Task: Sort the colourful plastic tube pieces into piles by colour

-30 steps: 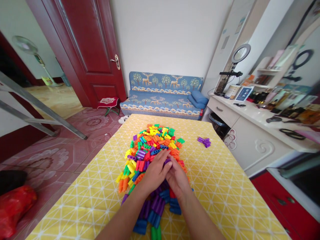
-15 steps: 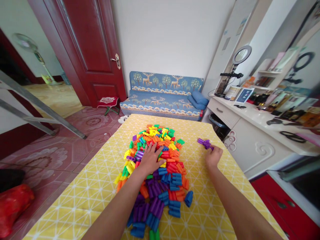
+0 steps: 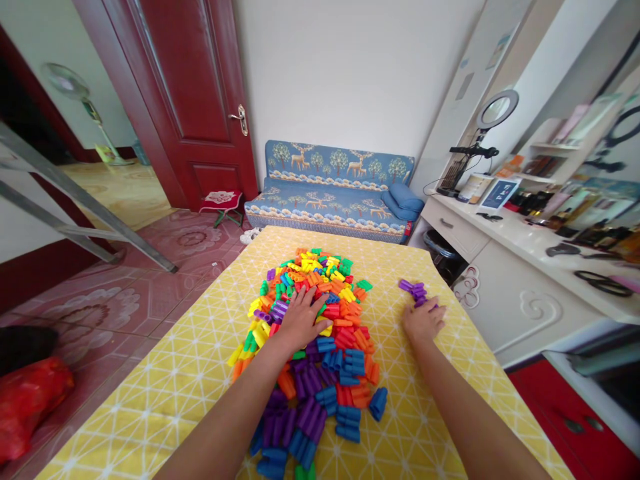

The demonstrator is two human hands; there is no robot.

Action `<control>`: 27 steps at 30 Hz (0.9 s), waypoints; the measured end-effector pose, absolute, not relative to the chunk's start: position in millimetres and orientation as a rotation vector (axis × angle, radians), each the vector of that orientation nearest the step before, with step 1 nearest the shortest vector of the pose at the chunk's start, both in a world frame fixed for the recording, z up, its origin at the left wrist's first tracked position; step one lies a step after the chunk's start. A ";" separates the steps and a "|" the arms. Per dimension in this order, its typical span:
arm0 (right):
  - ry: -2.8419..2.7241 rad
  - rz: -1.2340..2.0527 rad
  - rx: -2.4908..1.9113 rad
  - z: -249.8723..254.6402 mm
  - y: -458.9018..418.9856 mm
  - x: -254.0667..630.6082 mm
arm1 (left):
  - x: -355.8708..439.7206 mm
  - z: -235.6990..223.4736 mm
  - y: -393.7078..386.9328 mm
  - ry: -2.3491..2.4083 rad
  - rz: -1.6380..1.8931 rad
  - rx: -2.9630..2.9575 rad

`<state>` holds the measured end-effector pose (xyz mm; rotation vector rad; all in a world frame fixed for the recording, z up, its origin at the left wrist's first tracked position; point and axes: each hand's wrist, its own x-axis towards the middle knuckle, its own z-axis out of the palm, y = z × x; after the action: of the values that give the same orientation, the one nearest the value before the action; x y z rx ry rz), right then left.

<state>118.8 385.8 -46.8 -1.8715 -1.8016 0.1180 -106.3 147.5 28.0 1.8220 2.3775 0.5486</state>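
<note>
A large heap of colourful plastic building pieces (image 3: 345, 337), shaped like joined short tubes, lies across the middle of the table. My left hand (image 3: 301, 320) rests on the heap with its fingers spread, next to some purple and red pieces. Off to the right sits a small group of purple pieces (image 3: 413, 289), apart from the heap. Just at the near side of that group is my right hand (image 3: 424, 322), its fingers loosened and apart, touching or partly covering the nearest purple piece.
A yellow patterned cloth (image 3: 165, 387) covers the table. Beyond its far edge stands a blue sofa (image 3: 330, 200). A white dresser (image 3: 505, 267) with bottles and a ring light (image 3: 497, 109) is on the right. To the left are a metal ladder (image 3: 100, 207) and a red stool (image 3: 221, 200).
My right hand has loosened its fingers from the purple pieces and drawn slightly toward me. My left hand stays on the heap. The view has shifted a little.
</note>
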 end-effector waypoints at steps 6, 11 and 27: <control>-2.015 0.169 -1.810 -39.2 405.3 123.9 | -105.3 30.1 145.9 2.383 0.485 1.811; -2.042 0.163 -1.769 -39.8 401.6 127.6 | -106.2 28.9 147.9 2.387 0.527 1.824; -2.489 0.655 -0.390 35.7 203.9 79.9 | -123.8 45.6 107.5 2.119 0.838 1.895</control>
<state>79.9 203.9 35.7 -0.3895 -2.4893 0.6553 -123.8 107.5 45.6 1.8953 2.1193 0.8375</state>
